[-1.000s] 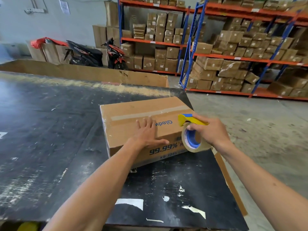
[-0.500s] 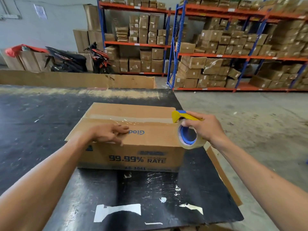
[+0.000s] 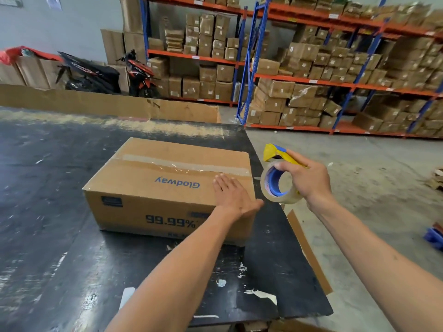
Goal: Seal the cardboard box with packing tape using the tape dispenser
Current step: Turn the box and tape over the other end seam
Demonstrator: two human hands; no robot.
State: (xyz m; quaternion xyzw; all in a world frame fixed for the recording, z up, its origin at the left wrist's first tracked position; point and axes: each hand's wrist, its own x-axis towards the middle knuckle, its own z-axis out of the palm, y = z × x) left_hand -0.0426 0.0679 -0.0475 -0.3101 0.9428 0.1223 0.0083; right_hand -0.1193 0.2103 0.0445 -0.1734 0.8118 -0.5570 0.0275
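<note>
A brown cardboard box (image 3: 153,188) printed "Glodway" lies on the black table (image 3: 48,212). A strip of clear tape (image 3: 182,165) runs along its closed top seam. My left hand (image 3: 233,196) rests flat, fingers together, on the box's near right top corner. My right hand (image 3: 305,178) holds the tape dispenser (image 3: 275,185), a yellow and blue frame with a clear tape roll on a blue core. It hangs in the air just right of the box, apart from it.
A long cardboard sheet (image 3: 107,105) stands along the table's far edge. Cardboard strips (image 3: 309,250) stick out past the right edge. Beyond are racks of boxes (image 3: 311,75), a parked scooter (image 3: 91,73) and bare concrete floor (image 3: 371,176) to the right.
The box has turned so its long side faces me. My left hand slid from the box's left part to its right corner. The dispenser lifted off the box and moved right.
</note>
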